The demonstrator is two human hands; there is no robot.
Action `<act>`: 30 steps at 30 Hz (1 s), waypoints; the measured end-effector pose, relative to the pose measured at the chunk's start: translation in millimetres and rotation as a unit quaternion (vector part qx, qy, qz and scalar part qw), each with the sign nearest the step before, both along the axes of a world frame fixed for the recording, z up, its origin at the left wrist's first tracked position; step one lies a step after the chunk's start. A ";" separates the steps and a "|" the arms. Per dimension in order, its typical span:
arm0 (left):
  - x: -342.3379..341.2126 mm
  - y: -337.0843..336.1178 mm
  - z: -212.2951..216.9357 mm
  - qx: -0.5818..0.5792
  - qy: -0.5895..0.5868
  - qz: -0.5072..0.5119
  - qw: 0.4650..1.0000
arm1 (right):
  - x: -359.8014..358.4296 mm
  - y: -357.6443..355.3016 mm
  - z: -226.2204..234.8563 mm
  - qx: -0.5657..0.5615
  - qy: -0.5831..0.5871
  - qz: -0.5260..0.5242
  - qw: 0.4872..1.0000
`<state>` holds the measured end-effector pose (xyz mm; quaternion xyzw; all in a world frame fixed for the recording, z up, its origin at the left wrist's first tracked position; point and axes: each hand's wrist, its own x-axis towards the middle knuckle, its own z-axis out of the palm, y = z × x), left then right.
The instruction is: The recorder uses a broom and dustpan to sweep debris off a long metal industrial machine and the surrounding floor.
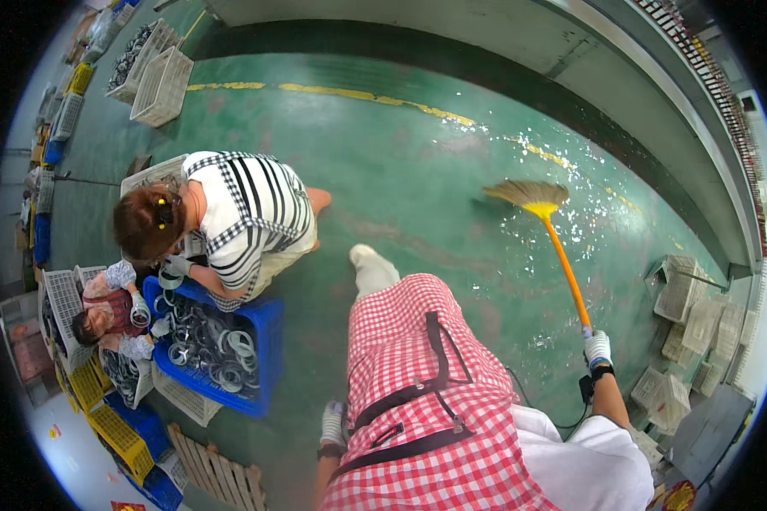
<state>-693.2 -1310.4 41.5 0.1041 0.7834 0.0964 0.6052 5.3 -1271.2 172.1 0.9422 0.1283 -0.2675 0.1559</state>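
My right hand (598, 349), in a white striped glove, is closed around the orange handle (567, 272) of a broom. The broom's fan-shaped bristle head (524, 194), with a yellow collar, is down on the green floor, next to scattered small white scraps (584, 200). My left hand (333, 423), also gloved, hangs beside the red-and-white checked apron (435, 375) I wear. It looks loosely open and no object shows in it, though its fingers are seen only in part.
Left of me a co-worker in a striped top (251, 213) bends over a blue crate (268, 341) of metal rings. Another person (119, 307) sits beyond it. White baskets (164, 85) stand far left; more crates (686, 294) stand at right. A grey machine base (656, 94) borders the floor.
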 end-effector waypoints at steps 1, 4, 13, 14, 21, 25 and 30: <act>-11.2 1.0 -45.7 -0.041 -0.126 0.073 0.989 | 1.2 6.2 -21.0 0.031 0.016 0.022 0.999; 5.1 35.3 -39.4 0.013 -0.055 0.009 0.998 | -33.0 71.9 -56.2 0.088 0.052 0.070 0.992; -2.8 142.0 23.6 0.404 0.200 -0.462 0.764 | -223.2 478.5 -196.5 0.198 0.222 0.297 0.907; 6.9 156.0 39.3 0.238 0.141 -0.274 0.921 | -243.4 514.5 -213.3 0.219 0.234 0.299 0.899; -34.1 120.6 45.5 0.003 0.039 0.201 0.979 | -299.9 628.8 -293.3 0.143 0.229 0.346 0.898; -8.7 156.4 31.9 -0.095 0.064 0.211 0.971 | -199.7 538.7 -264.4 0.050 0.224 0.332 0.915; -7.0 215.4 30.8 -0.066 0.038 0.029 0.997 | -64.6 334.3 -178.4 -0.093 0.140 0.289 0.943</act>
